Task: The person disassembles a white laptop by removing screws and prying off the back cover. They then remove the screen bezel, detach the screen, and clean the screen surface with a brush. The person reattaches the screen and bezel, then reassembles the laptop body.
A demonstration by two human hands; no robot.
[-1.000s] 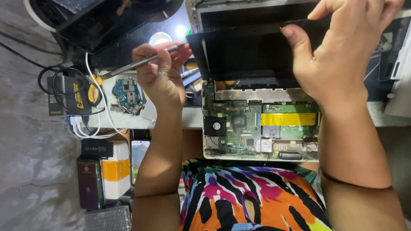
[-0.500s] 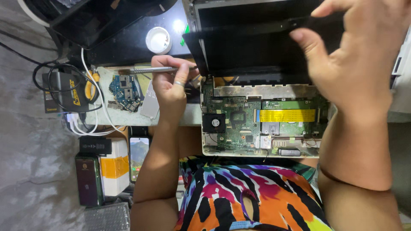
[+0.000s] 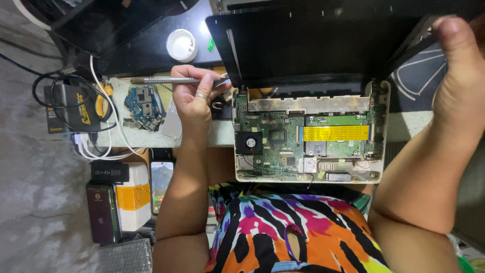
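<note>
An opened small laptop base (image 3: 380, 167) lies in front of me, its green motherboard (image 3: 283, 146), black fan (image 3: 248, 142) and yellow flat cable (image 3: 336, 133) exposed. Its dark screen lid (image 3: 303, 40) stands raised at the far side. My left hand (image 3: 194, 103), wearing a ring, grips a slim metal screwdriver (image 3: 161, 80) lying sideways, with its tip at the laptop's left hinge corner. My right hand (image 3: 459, 96) holds the lid's right edge, thumb pressed on the dark frame.
Left of the laptop lie a small blue circuit board (image 3: 143, 102), a black adapter with coiled cables (image 3: 70, 108) and a white round lid (image 3: 181, 45). Lower left are a phone (image 3: 161, 184), a white box with yellow tape (image 3: 134, 197) and a dark phone (image 3: 101, 212).
My left hand has brought the screwdriver from a raised tilt to lie level, its tip now at the left hinge. My right hand slid to the lid's right edge.
</note>
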